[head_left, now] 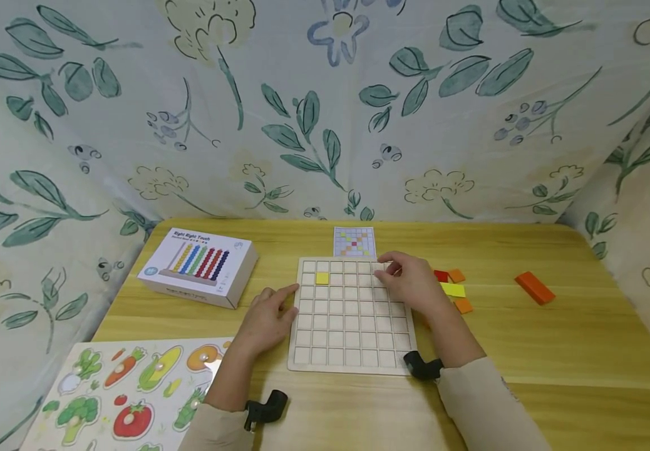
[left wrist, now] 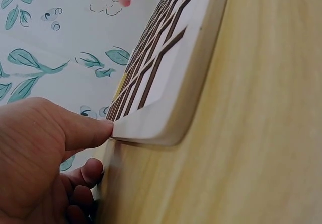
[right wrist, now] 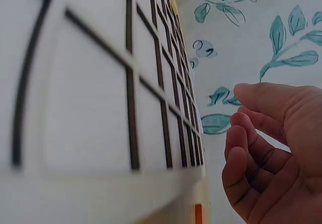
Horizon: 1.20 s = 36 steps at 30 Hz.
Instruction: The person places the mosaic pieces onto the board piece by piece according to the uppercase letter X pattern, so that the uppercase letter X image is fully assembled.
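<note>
A pale wooden grid board (head_left: 351,369) lies on the table with one yellow square tile (head_left: 322,278) in a cell near its upper left. My left hand (head_left: 267,319) touches the board's left edge, index finger stretched out along the side; in the left wrist view the thumb (left wrist: 88,132) meets the rim. Over the board's upper right corner hovers my right hand (head_left: 412,282). Its fingers (right wrist: 236,138) are loosely bent with nothing visible between them and the thumb. Beyond the board lies a small card (head_left: 354,242) printed with a grid of coloured squares.
Right of the board are loose tiles: red (head_left: 441,275), orange (head_left: 463,305) and yellow (head_left: 453,289). An orange-red bar-shaped piece (head_left: 535,287) lies farther right. A bead-toy box (head_left: 198,266) stands at the back left, a vegetable puzzle board (head_left: 105,357) at the front left.
</note>
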{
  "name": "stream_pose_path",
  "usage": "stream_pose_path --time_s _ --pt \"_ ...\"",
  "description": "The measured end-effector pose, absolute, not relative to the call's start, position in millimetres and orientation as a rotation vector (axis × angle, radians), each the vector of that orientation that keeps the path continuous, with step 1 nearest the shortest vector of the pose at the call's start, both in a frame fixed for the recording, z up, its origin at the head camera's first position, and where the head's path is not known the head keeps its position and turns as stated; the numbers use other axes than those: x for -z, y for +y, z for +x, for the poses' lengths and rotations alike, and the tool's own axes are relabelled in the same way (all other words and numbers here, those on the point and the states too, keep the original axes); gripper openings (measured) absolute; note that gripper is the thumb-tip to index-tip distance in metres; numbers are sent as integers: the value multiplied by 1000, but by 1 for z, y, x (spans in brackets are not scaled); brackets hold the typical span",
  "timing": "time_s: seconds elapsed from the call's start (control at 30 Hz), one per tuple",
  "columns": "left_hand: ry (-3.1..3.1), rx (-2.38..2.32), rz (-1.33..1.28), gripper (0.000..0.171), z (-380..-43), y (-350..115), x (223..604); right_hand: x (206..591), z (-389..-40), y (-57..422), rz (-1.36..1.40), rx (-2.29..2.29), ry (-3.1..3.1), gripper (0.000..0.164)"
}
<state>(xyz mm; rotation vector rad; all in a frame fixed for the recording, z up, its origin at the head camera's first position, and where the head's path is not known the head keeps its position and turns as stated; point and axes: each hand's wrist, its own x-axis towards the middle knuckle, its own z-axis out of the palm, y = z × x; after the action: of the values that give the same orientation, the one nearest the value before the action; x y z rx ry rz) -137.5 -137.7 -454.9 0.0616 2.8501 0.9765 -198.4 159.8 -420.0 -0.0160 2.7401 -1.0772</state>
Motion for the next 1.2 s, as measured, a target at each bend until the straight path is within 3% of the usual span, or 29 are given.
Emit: stream_pose_path --time_s 0.53,0.83,1.2 --pt "2830 -987 63 49 -138 -140 452 430 -199 241 50 903 2830 49" --pt "2793 -984 75 47 -141 -142 450 430 -203 252 58 813 2787 53" --pt "2764 -1013 98 48 -141 -142 447 433 -207 253 51 794 2782 46"
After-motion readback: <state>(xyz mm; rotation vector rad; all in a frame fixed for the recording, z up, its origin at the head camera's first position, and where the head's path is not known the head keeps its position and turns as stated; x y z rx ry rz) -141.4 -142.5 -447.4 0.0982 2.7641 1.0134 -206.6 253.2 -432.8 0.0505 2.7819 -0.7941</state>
